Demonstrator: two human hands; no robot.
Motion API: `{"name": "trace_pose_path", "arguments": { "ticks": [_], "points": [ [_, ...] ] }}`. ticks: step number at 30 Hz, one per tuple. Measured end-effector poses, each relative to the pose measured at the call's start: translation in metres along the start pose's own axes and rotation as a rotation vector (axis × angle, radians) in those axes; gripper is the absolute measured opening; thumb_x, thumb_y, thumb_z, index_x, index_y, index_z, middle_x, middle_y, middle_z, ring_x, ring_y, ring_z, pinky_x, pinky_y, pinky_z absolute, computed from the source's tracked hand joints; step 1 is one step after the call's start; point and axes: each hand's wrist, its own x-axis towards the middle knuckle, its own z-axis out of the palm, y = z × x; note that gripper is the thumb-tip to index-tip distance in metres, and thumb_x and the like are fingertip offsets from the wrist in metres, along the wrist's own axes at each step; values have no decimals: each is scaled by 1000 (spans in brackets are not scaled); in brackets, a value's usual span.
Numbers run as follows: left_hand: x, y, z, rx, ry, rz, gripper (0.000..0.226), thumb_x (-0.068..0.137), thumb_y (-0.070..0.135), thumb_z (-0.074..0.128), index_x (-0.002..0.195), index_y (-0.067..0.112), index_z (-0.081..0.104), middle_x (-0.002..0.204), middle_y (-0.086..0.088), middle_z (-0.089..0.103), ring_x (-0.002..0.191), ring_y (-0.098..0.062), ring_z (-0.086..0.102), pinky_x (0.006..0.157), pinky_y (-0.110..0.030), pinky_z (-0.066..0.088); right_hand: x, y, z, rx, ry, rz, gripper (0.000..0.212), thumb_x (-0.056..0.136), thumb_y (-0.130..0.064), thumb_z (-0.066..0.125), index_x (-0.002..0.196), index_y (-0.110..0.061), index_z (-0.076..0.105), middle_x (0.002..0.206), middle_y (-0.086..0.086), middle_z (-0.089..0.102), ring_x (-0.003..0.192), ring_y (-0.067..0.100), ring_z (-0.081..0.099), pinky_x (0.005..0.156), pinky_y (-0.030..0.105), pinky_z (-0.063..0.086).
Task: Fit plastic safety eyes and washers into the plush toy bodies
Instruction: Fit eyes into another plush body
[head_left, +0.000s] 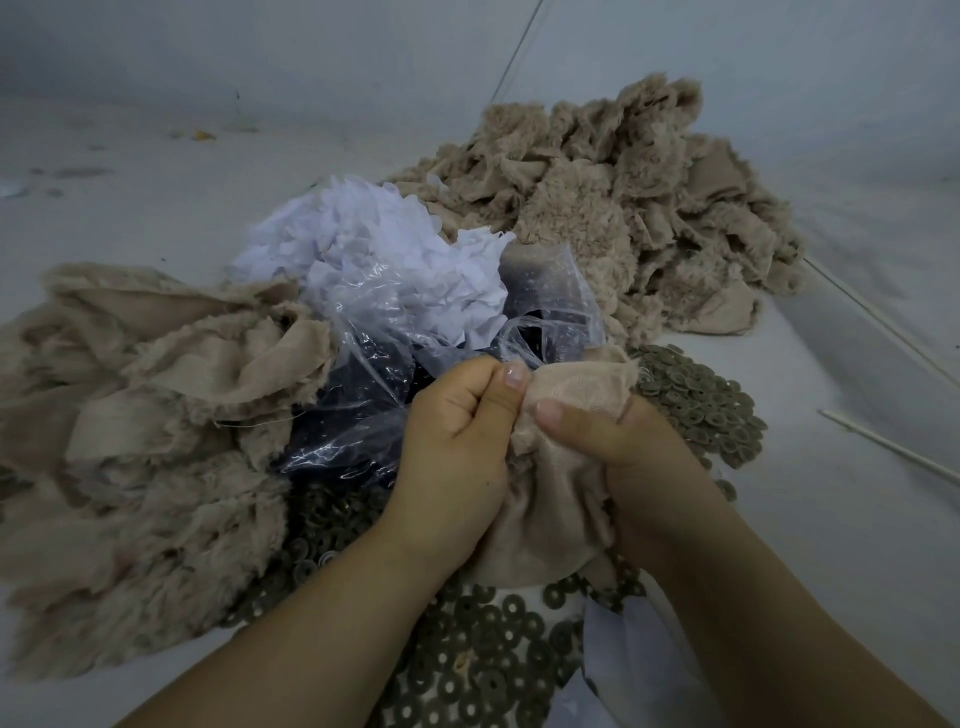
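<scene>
I log: plush body (561, 499) in hands, beige, plain knit backing outward. Plush piles left (130, 441) and far right (639, 208), same beige, shaggy. Washers (488, 649) olive-grey, ringed. Paper scraps (374, 244) white. Plastic bag (363, 395) clear, contents dark navy-black. Work surface (831, 519) pale grey.

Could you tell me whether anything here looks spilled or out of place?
Yes: the washers lie loose in a heap beneath both hands rather than in a container, spreading right past the held plush body.
</scene>
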Motion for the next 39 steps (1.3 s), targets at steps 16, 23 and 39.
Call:
{"name": "trace_pose_path", "arguments": {
  "ticks": [16, 23, 39],
  "points": [
    [1, -2, 1, 16, 5, -18, 35, 100, 24, 51, 76, -2, 55, 68, -18, 54, 62, -18, 50, 55, -35, 46, 1, 4, 3, 317, -6, 202, 32, 86, -18, 63, 109, 3, 69, 103, 25, 71, 92, 33, 72, 83, 39, 61],
    [-1, 0, 3, 186, -48, 129, 31, 98, 12, 51, 68, 1, 52, 60, 3, 49, 57, -2, 46, 54, -17, 40, 2, 2, 0, 142, 79, 71, 34, 83, -22, 67, 105, 3, 71, 95, 23, 73, 84, 27, 73, 70, 32, 61],
    [-2, 1, 3, 150, 25, 46, 37, 96, 17, 51, 69, -9, 53, 63, -20, 51, 57, -18, 44, 54, -35, 42, 4, 7, -2, 20, 220, -35, 19, 86, -14, 68, 95, 1, 75, 93, 26, 73, 80, 32, 73, 67, 34, 60]
  ]
}}
